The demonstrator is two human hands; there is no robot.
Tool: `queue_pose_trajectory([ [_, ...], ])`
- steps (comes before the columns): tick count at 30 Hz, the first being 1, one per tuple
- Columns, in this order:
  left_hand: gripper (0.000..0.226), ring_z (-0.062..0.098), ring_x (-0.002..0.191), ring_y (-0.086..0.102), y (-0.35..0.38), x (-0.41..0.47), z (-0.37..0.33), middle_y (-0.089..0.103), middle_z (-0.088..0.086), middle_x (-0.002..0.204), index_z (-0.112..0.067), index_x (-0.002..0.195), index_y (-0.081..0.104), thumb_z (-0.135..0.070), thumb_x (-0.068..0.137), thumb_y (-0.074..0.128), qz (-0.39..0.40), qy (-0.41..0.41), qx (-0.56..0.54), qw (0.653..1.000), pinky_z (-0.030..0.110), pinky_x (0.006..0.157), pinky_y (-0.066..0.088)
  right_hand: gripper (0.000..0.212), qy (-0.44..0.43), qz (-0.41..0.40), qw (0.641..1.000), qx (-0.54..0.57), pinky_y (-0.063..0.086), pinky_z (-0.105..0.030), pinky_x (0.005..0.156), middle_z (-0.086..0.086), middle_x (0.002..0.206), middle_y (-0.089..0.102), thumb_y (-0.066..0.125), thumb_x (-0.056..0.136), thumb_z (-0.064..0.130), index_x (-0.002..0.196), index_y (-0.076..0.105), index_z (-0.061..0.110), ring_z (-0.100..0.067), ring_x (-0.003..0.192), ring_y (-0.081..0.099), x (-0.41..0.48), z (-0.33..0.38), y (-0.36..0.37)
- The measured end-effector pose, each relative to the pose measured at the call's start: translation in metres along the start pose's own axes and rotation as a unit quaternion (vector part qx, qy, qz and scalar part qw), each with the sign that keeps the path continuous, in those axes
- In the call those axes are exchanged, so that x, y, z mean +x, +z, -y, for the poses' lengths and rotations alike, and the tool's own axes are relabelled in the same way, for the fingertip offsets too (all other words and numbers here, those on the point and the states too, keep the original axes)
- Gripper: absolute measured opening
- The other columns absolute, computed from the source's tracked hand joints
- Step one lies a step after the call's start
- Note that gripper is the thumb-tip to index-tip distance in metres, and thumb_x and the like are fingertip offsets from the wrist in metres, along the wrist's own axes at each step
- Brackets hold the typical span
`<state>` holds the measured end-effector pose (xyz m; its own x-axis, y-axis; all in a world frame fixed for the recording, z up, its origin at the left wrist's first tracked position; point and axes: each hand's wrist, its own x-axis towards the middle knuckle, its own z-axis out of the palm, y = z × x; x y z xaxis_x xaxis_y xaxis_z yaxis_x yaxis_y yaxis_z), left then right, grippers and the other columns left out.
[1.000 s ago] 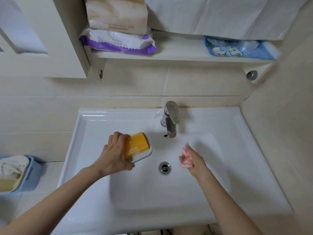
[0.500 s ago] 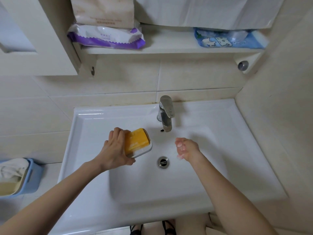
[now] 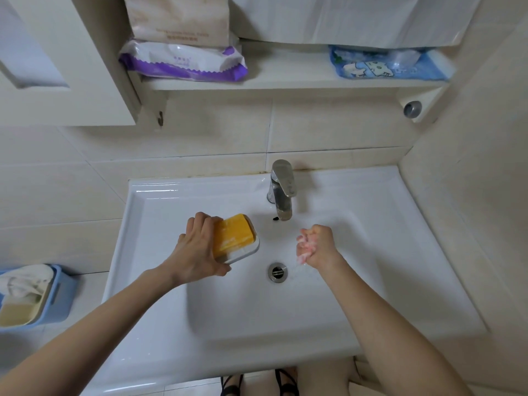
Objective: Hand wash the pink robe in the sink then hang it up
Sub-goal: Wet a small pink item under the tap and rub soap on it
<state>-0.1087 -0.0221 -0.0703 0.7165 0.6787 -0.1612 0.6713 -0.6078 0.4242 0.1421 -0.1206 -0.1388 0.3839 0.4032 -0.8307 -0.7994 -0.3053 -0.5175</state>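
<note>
Pink wad (image 3: 306, 248) sat clenched in the right hand (image 3: 320, 242); the left hand (image 3: 197, 247) curled its fingers round the soap dish (image 3: 244, 251). Washing seemed barely begun, hanging undone.

Shelf (image 3: 285, 78) at 12 carries purple wipes pack (image 3: 183, 62) under beige bag (image 3: 177, 18) at 11, blue pack (image 3: 385, 65) at 1; blue bin (image 3: 61, 295) holding cloth (image 3: 25, 281) at 8.

Blurry fingers (image 3: 303, 247) of right hand (image 3: 318, 244)

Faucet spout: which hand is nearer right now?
Right. The right hand, clutching a pink item, is just below-right of the faucet spout in view; the left hand grips the soap dish farther left.
</note>
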Motion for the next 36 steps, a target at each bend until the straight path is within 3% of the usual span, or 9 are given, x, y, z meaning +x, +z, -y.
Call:
queue_pose_trajectory([
  [8, 0.105, 0.018, 0.109, 0.031, 0.002, 0.0, -0.002, 0.031, 0.002, 0.12, -0.014, 0.133, 0.031, -0.056, 0.045, 0.067, 0.0, 0.006, -0.001, 1.0, 0.039, 0.088, 0.045, 0.028, -0.035, 0.115, 0.993, 0.005, 0.057, -0.021, 0.065, -0.019, 0.054, 0.053, 0.04, 0.089, -0.015, 0.068, 0.045, 0.002, -0.032, 0.09, 0.056, 0.005, -0.013, -0.019],
  [10, 0.105, 0.018, 0.109, 0.031, 0.003, 0.0, -0.002, 0.03, 0.001, 0.12, -0.014, 0.133, 0.031, -0.056, 0.045, 0.067, 0.001, 0.006, -0.003, 1.0, 0.039, 0.089, 0.045, 0.015, -0.017, 0.079, 0.994, 0.071, 0.057, -0.022, 0.075, -0.015, 0.072, 0.058, 0.06, 0.082, -0.01, 0.075, 0.054, 0.003, -0.027, 0.087, 0.062, 0.008, -0.017, -0.026],
  [13, 0.104, 0.018, 0.108, 0.031, 0.004, 0.001, -0.003, 0.03, 0.001, 0.119, -0.014, 0.133, 0.032, -0.056, 0.045, 0.068, 0.0, 0.006, -0.005, 1.0, 0.039, 0.088, 0.045, 0.008, 0.015, 0.113, 0.99, 0.084, 0.049, -0.02, 0.047, -0.007, 0.091, 0.066, 0.064, 0.084, 0.01, 0.086, 0.066, 0.018, -0.012, 0.066, 0.059, 0.007, -0.018, -0.033],
  [19, 0.104, 0.018, 0.108, 0.031, 0.005, 0.0, -0.003, 0.03, 0.0, 0.118, -0.014, 0.133, 0.032, -0.055, 0.045, 0.068, -0.001, 0.002, -0.005, 1.0, 0.04, 0.087, 0.045, 0.034, 0.05, 0.094, 0.991, 0.076, 0.044, -0.032, 0.069, -0.002, 0.053, 0.043, 0.057, 0.08, 0.041, 0.058, 0.052, 0.017, -0.019, 0.055, 0.041, 0.001, -0.016, -0.033],
  [23, 0.103, 0.018, 0.108, 0.031, 0.004, -0.001, -0.004, 0.03, 0.0, 0.119, -0.014, 0.133, 0.032, -0.055, 0.045, 0.068, -0.001, 0.002, -0.004, 1.0, 0.039, 0.087, 0.045, 0.019, 0.028, 0.145, 0.977, 0.152, 0.055, -0.054, 0.077, -0.015, 0.076, 0.051, 0.051, 0.091, 0.011, 0.073, 0.051, 0.007, -0.03, 0.081, 0.058, -0.002, -0.013, -0.027],
  [27, 0.103, 0.017, 0.109, 0.031, 0.005, -0.003, -0.004, 0.03, 0.001, 0.12, -0.014, 0.134, 0.031, -0.055, 0.047, 0.069, 0.003, 0.003, -0.008, 1.0, 0.037, 0.088, 0.045, 0.025, -0.004, 0.191, 0.98, 0.064, 0.06, -0.037, 0.068, -0.02, 0.106, 0.056, 0.037, 0.088, -0.008, 0.097, 0.052, 0.01, -0.036, 0.121, 0.051, -0.006, -0.009, -0.019],
  [30, 0.103, 0.017, 0.109, 0.031, 0.006, -0.004, -0.004, 0.03, 0.001, 0.12, -0.014, 0.134, 0.031, -0.055, 0.046, 0.068, 0.002, 0.001, -0.009, 1.0, 0.036, 0.087, 0.044, 0.047, -0.014, 0.14, 0.99, 0.021, 0.049, -0.022, 0.048, -0.008, 0.103, 0.06, 0.038, 0.081, -0.008, 0.12, 0.051, 0.014, -0.023, 0.096, 0.064, -0.007, -0.001, -0.014],
  [33, 0.104, 0.017, 0.109, 0.031, 0.005, -0.004, -0.004, 0.031, 0.001, 0.121, -0.014, 0.134, 0.031, -0.056, 0.046, 0.067, -0.002, -0.002, -0.01, 1.0, 0.037, 0.088, 0.045, 0.03, 0.003, 0.063, 0.997, -0.037, 0.028, -0.011, 0.048, 0.0, 0.079, 0.06, 0.033, 0.092, 0.0, 0.089, 0.059, 0.014, -0.009, 0.031, 0.038, -0.014, 0.002, -0.007],
  [36, 0.104, 0.017, 0.108, 0.031, 0.005, -0.004, -0.003, 0.031, 0.001, 0.12, -0.014, 0.133, 0.031, -0.056, 0.045, 0.068, -0.005, -0.005, -0.01, 1.0, 0.038, 0.088, 0.044, 0.034, -0.044, -0.029, 0.997, -0.049, 0.025, -0.02, 0.052, -0.006, 0.06, 0.049, 0.025, 0.079, -0.008, 0.063, 0.049, 0.011, -0.012, 0.028, 0.021, -0.014, -0.001, -0.002],
])
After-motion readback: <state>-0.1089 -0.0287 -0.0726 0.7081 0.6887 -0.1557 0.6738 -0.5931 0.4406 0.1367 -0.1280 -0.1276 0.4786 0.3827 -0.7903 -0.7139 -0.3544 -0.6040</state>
